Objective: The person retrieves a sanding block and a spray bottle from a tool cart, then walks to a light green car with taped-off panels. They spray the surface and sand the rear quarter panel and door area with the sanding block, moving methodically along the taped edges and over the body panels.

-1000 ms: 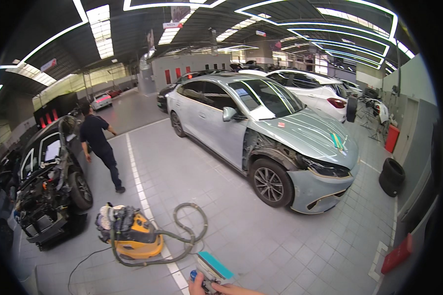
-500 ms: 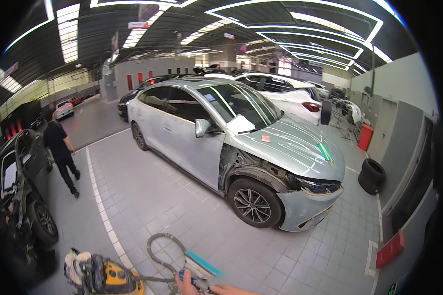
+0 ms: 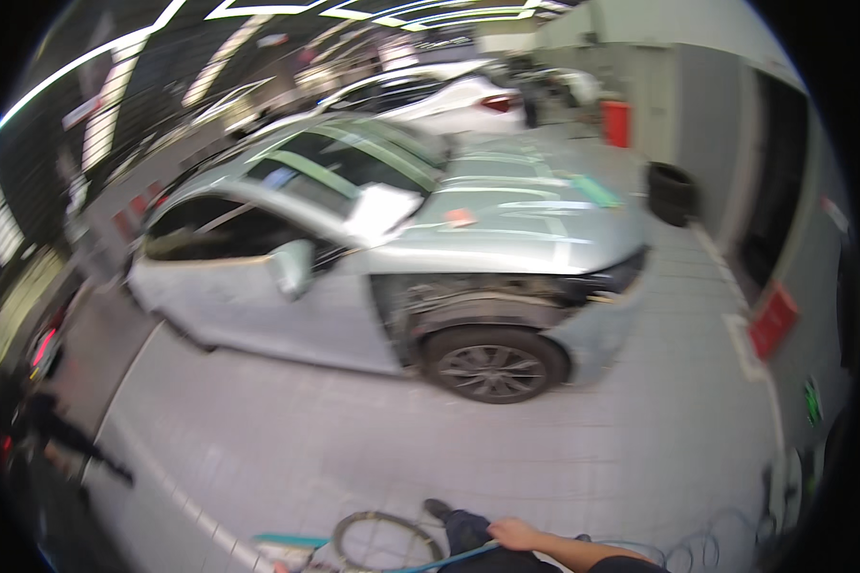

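Note:
My right hand [image 3: 514,535] is closed around a thin blue air hose [image 3: 454,557], in front of my dark-trousered leg. At the lower edge, a sander [image 3: 294,541] with a long teal pad shows beside a looped grey hose [image 3: 382,517]. Only a sliver of my left hand [image 3: 281,567] is in the picture, at the sander; its fingers are mostly cut off, but it appears to hold the tool. Ahead stands a silver-grey car [image 3: 287,320] with its front fender off, the wheel arch bare around the front wheel [image 3: 495,366]. Motion blurs the view.
On the hood lie a small orange-pink pad [image 3: 461,218] and green strips [image 3: 594,190]; white paper [image 3: 382,212] rests by the windshield. Tires [image 3: 672,194] and a red box [image 3: 774,320] line the right wall. Blue hose coils [image 3: 702,551] lie lower right. A person [image 3: 67,435] is at the left.
My view has swung right and down. The sander now sits farther left at the lower edge, the yellow-black machine has left the view, and my right hand has come away from the sander onto the blue hose.

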`<state>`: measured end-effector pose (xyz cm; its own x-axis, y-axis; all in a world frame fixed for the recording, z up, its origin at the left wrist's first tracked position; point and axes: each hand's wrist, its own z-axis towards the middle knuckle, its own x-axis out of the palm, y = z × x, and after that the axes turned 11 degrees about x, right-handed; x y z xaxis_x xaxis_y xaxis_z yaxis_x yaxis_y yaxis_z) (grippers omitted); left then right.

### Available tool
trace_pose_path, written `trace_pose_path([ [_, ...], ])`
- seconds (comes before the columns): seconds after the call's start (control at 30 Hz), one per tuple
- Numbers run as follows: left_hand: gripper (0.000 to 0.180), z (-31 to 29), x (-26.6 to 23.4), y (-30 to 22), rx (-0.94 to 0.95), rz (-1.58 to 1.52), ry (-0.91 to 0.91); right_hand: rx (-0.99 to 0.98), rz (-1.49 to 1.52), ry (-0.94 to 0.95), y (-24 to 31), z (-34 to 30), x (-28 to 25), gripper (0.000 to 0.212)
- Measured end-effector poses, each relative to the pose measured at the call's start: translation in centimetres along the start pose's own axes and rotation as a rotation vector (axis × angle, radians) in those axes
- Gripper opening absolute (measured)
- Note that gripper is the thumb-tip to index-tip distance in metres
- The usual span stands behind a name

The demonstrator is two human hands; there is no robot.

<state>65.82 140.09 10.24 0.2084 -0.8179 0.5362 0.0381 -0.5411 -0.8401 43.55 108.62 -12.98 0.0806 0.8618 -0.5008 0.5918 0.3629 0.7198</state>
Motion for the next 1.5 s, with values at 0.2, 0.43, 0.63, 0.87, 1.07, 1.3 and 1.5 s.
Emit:
trace_pose_path([
  [0.2, 0.04, 14.9, 3.4, -3.4, 0.131, 0.026, -0.305, 0.487, 0.977, 0.032, 5.1, 18.7, -1.0, 0.033],
  [0.43, 0.045, 28.7, 1.3, -5.0, 0.302, -0.046, -0.739, 0.376, 0.199, 0.223, 19.7, 37.6, -0.9, 0.028],
  [0.63, 0.033, 44.2, -6.3, -5.9, 0.292, -0.171, -1.009, 0.172, -0.089, 0.375, 42.5, 51.1, 8.8, 0.027],
  [0.87, 0.037, 62.9, -8.3, -13.8, 0.465, -0.103, -1.044, 0.094, -0.15, 0.425, 59.5, 60.7, 17.4, 0.028],
  [1.07, 0.033, 81.7, -11.7, -20.9, 0.498, -0.052, -0.943, 0.263, -0.104, 0.367, 65.1, 68.2, 24.8, 0.028],
  [1.3, 0.035, 106.1, -15.0, -25.4, 0.396, -0.141, -0.839, 0.388, -0.096, 0.339, 73.2, 81.7, 35.3, 0.03],
  [1.5, 0.039, 121.5, -18.3, -32.8, 0.568, -0.083, -0.862, 0.13, -0.048, 0.29, 86.5, 93.6, 40.0, 0.032],
])
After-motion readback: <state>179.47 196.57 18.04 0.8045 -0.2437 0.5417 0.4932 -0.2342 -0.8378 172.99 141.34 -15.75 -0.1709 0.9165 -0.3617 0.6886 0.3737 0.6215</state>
